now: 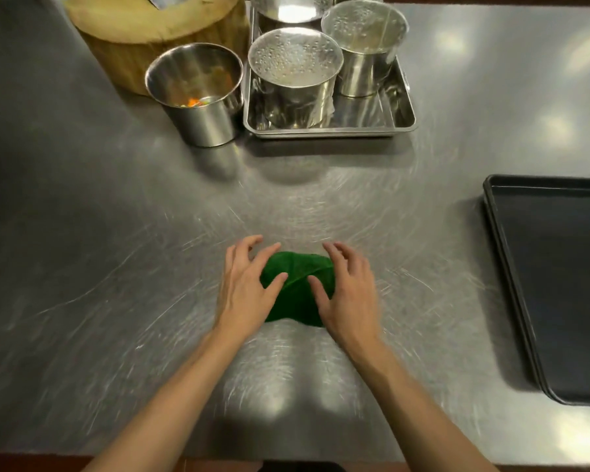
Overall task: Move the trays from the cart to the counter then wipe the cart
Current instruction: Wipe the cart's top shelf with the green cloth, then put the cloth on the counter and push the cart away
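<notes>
Both hands lie on a green cloth (295,291) bunched on the table (116,267). The left hand (249,284) covers the cloth's left side, fingers spread and slightly bent, thumb laid across the top of the fabric. The right hand (348,287) covers the right side in the same way, fingers spread, thumb on the cloth. Neither hand closes round the fabric; motion blur softens the fingertips.

The surface is brushed stainless steel, heavily marked with fine swirling scratches around the hands and carrying soft reflections of overhead lights. A dark reddish strip runs along the near edge, below the forearms.

Well to the right of the right hand lies a dark flat baking tray (559,284), cut off by the frame.

Beyond the hands, farther across the table, stands a steel tray (372,126) holding round steel containers (295,73) covered with film beaded with droplets. Just left of that tray stands an open steel container (198,97) with orange and pale scraps at its bottom. Behind it, beyond the left hand, sits a thick round wooden chopping block (143,32).
</notes>
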A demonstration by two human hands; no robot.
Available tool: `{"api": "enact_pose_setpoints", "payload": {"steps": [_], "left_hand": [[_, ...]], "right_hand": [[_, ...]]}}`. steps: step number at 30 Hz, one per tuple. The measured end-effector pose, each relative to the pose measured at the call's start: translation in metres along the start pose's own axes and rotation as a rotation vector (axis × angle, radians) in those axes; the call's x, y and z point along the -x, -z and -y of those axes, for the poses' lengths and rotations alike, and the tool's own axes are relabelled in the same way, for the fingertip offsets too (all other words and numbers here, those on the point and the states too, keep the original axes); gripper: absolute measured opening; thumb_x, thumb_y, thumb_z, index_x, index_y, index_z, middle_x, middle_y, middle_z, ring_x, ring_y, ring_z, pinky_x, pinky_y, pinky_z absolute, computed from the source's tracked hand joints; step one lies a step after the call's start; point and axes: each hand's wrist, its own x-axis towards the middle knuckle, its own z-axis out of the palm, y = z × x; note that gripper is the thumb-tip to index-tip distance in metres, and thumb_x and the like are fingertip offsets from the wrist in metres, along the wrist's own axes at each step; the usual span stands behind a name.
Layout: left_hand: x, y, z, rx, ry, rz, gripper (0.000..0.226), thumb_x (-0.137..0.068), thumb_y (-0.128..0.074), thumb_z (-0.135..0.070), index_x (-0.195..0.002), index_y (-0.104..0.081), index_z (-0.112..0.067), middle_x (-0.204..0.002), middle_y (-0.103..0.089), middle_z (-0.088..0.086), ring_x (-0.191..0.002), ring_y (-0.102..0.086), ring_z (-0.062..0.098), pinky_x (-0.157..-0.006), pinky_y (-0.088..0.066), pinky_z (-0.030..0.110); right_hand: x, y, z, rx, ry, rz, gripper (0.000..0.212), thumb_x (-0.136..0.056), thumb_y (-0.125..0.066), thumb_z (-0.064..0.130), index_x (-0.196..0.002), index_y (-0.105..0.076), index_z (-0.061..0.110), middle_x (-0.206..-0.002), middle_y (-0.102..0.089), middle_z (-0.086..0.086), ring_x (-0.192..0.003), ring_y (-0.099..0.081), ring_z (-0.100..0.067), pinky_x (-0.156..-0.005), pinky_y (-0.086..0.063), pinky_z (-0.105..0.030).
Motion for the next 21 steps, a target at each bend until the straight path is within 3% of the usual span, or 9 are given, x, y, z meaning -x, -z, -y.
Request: {"api": "enact_pose_setpoints", "payload": {"steps": [2,5,10,13,16,18,21], "left_hand": [[0.003,-0.006,0.004,0.008,-0.110,0.063,0.050,-0.083,-0.077,-0.024,-0.131,-0.064,-0.017,-0.139,-0.051,0.005,-0.127,-0.037,0.018,-0.104,-0.039,0.036],[0.008,-0.018,0.019,-0.002,-0.116,0.180,0.052,-0.085,-0.076,-0.017,-0.135,-0.061,-0.014,-0.138,-0.056,0.006,-0.130,-0.042,0.018,-0.110,-0.041,0.044],[0.018,-0.028,0.024,-0.008,-0.130,0.151,0.054,-0.089,-0.071,-0.011,-0.140,-0.055,-0.012,-0.143,-0.053,0.008,-0.134,-0.034,0.014,-0.112,-0.031,0.031],[0.014,-0.019,0.014,-0.039,-0.081,0.237,0.057,-0.092,-0.067,-0.017,-0.146,-0.048,-0.015,-0.149,-0.046,0.005,-0.140,-0.032,0.017,-0.116,-0.028,0.033],[0.009,0.008,-0.007,-0.096,-0.073,0.307,0.057,-0.095,-0.063,-0.020,-0.149,-0.044,-0.016,-0.155,-0.037,0.003,-0.144,-0.028,0.018,-0.118,-0.023,0.034],[0.005,0.034,-0.033,-0.022,-0.072,0.247,0.048,-0.096,-0.062,-0.020,-0.143,-0.051,-0.017,-0.152,-0.042,0.001,-0.140,-0.036,0.018,-0.116,-0.027,0.034],[0.007,0.075,-0.093,0.261,-0.035,0.152,0.037,-0.096,-0.062,-0.027,-0.133,-0.061,-0.025,-0.129,-0.060,-0.004,-0.119,-0.058,0.018,-0.102,-0.047,0.035]], "right_hand": [[0.008,-0.011,-0.001,0.019,0.082,0.105,0.059,-0.094,-0.055,0.046,-0.146,-0.050,0.018,-0.148,-0.049,-0.010,-0.132,-0.042,-0.025,-0.111,-0.040,-0.041],[0.019,-0.033,-0.005,0.097,0.093,0.188,0.063,-0.094,-0.049,0.051,-0.149,-0.048,0.020,-0.149,-0.049,-0.009,-0.128,-0.047,-0.027,-0.106,-0.047,-0.046],[0.027,-0.049,-0.009,0.108,0.097,0.143,0.066,-0.093,-0.064,0.043,-0.152,-0.043,0.021,-0.153,-0.046,-0.008,-0.129,-0.049,-0.028,-0.104,-0.045,-0.043],[0.021,-0.040,-0.008,0.095,0.120,0.218,0.068,-0.095,-0.061,0.046,-0.155,-0.038,0.021,-0.156,-0.043,-0.010,-0.133,-0.046,-0.031,-0.109,-0.043,-0.047],[0.014,-0.007,-0.001,-0.022,0.088,0.329,0.068,-0.100,-0.053,0.047,-0.159,-0.028,0.023,-0.160,-0.035,-0.009,-0.142,-0.035,-0.029,-0.118,-0.030,-0.043],[0.012,0.029,0.007,-0.184,-0.012,0.262,0.064,-0.102,-0.052,0.043,-0.158,-0.030,0.023,-0.157,-0.039,-0.006,-0.140,-0.038,-0.023,-0.118,-0.031,-0.037],[0.018,0.098,0.028,-0.462,-0.209,0.032,0.055,-0.102,-0.055,0.038,-0.152,-0.042,0.021,-0.147,-0.053,-0.001,-0.127,-0.054,-0.014,-0.110,-0.045,-0.040]]}}
